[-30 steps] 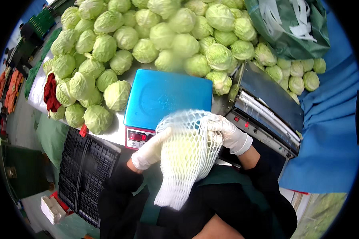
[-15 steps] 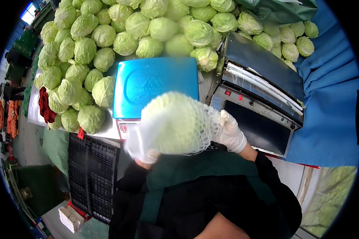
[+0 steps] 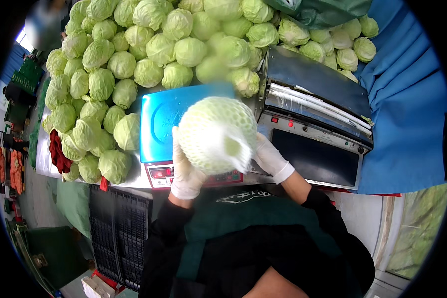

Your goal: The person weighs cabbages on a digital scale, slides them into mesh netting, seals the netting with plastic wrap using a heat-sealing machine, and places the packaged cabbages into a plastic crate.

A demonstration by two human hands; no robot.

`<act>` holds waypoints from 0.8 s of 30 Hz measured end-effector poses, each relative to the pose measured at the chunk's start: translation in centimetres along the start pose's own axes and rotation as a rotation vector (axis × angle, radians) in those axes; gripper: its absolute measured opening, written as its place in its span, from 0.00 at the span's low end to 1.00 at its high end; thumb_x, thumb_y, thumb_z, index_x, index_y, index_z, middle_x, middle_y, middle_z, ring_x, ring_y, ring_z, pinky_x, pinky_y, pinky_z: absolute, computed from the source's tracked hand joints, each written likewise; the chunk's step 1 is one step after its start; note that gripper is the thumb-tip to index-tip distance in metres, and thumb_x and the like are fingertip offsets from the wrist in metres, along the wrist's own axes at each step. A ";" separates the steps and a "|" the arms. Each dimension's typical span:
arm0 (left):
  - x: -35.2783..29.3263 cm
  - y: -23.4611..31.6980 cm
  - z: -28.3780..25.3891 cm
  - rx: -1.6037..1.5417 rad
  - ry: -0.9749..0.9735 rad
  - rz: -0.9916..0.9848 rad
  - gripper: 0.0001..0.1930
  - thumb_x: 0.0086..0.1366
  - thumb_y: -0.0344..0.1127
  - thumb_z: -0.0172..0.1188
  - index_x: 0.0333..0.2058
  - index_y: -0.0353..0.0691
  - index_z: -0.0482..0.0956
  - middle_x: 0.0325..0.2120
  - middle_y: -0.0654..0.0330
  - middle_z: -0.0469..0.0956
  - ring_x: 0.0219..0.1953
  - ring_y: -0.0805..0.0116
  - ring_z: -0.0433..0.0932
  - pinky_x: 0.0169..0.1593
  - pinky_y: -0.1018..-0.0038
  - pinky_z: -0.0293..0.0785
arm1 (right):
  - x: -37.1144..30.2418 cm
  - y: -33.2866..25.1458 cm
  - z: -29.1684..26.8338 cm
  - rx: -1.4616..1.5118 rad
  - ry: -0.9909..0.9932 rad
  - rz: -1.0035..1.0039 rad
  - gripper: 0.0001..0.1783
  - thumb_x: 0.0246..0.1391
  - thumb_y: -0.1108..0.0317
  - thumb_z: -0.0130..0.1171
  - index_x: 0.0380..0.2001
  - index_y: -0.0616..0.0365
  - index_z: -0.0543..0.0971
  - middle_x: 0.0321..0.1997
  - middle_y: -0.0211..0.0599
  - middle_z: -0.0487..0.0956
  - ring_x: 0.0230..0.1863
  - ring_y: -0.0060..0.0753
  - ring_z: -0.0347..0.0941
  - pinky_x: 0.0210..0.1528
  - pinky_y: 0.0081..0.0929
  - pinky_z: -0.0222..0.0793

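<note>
Between my two white-gloved hands is a pale green cabbage (image 3: 211, 124) in a white foam net sleeve, held above the near part of a blue-topped weighing scale (image 3: 159, 111). My left hand (image 3: 185, 171) wraps the cabbage's left side, with the fingers reaching up along it. On the other side my right hand (image 3: 269, 155) grips it, its fingertips partly hidden behind the net. The bunched, loose end of the foam net (image 3: 236, 149) points toward me and is blurred. Below the cabbage, the scale's red-edged display panel (image 3: 161, 173) is partly covered.
Bare cabbages (image 3: 161, 49) are heaped along the back and left of the table. A dark sealing machine (image 3: 315, 144) with red lights stands at right, before a blue curtain (image 3: 402, 114). A dark red cloth (image 3: 58, 153) lies at left. Black crates (image 3: 119, 233) stand below the table edge.
The netted cabbage has turned so its loose net end faces me. My left hand has moved from the net's end up onto the cabbage's side. The view has shifted slightly.
</note>
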State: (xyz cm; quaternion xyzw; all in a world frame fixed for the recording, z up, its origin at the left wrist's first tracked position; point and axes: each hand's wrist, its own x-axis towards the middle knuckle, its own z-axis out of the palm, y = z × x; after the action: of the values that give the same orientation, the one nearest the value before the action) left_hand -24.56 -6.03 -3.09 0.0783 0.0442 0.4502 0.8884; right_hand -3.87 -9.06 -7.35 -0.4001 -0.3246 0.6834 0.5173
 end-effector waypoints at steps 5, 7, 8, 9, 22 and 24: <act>0.3 1.3 2.5 0.591 0.065 0.021 0.37 0.66 0.59 0.52 0.63 0.37 0.59 0.61 0.55 0.64 0.62 0.60 0.65 0.64 0.65 0.60 | -2.9 -3.2 -0.5 0.169 -0.037 0.081 0.31 0.66 0.53 0.44 0.65 0.61 0.59 0.65 0.38 0.66 0.64 0.33 0.64 0.66 0.33 0.58; 1.0 1.2 2.6 0.744 -0.029 0.047 0.33 0.66 0.49 0.56 0.63 0.36 0.59 0.59 0.57 0.66 0.61 0.64 0.64 0.64 0.68 0.60 | -4.5 -5.0 1.0 0.502 -0.094 0.183 0.40 0.62 0.42 0.46 0.67 0.60 0.56 0.67 0.42 0.64 0.67 0.37 0.60 0.68 0.36 0.57; 1.5 1.2 2.7 0.971 -0.064 0.075 0.33 0.63 0.38 0.59 0.64 0.35 0.58 0.59 0.57 0.65 0.60 0.67 0.64 0.63 0.70 0.59 | -4.7 -5.0 1.5 0.512 -0.101 0.157 0.42 0.61 0.39 0.46 0.67 0.59 0.56 0.67 0.43 0.63 0.67 0.38 0.60 0.68 0.38 0.57; 1.4 0.9 3.2 1.075 -0.089 0.058 0.33 0.62 0.34 0.58 0.64 0.34 0.58 0.59 0.58 0.65 0.60 0.67 0.64 0.63 0.70 0.59 | -5.0 -5.4 2.7 0.445 -0.043 0.179 0.44 0.59 0.36 0.46 0.67 0.58 0.56 0.67 0.44 0.63 0.67 0.40 0.60 0.68 0.41 0.58; 8.8 2.5 6.1 1.195 -0.067 0.107 0.08 0.66 0.34 0.58 0.34 0.35 0.78 0.45 0.56 0.80 0.34 0.75 0.78 0.37 0.78 0.76 | -8.5 -9.4 -0.6 0.427 0.103 -0.093 0.49 0.51 0.32 0.54 0.68 0.48 0.55 0.69 0.42 0.61 0.66 0.44 0.61 0.66 0.46 0.62; 11.5 1.0 6.4 1.277 -0.065 0.225 0.09 0.67 0.37 0.57 0.35 0.36 0.78 0.44 0.59 0.80 0.36 0.75 0.77 0.41 0.78 0.74 | -8.4 -9.6 -3.2 0.363 0.160 -0.242 0.47 0.53 0.38 0.58 0.68 0.51 0.56 0.66 0.41 0.64 0.64 0.40 0.64 0.63 0.41 0.65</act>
State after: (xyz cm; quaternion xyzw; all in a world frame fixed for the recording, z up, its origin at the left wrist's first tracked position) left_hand -17.63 3.18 3.27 0.6087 0.2679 0.4233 0.6153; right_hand 4.53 -14.66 1.17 -0.3117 -0.1999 0.6298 0.6828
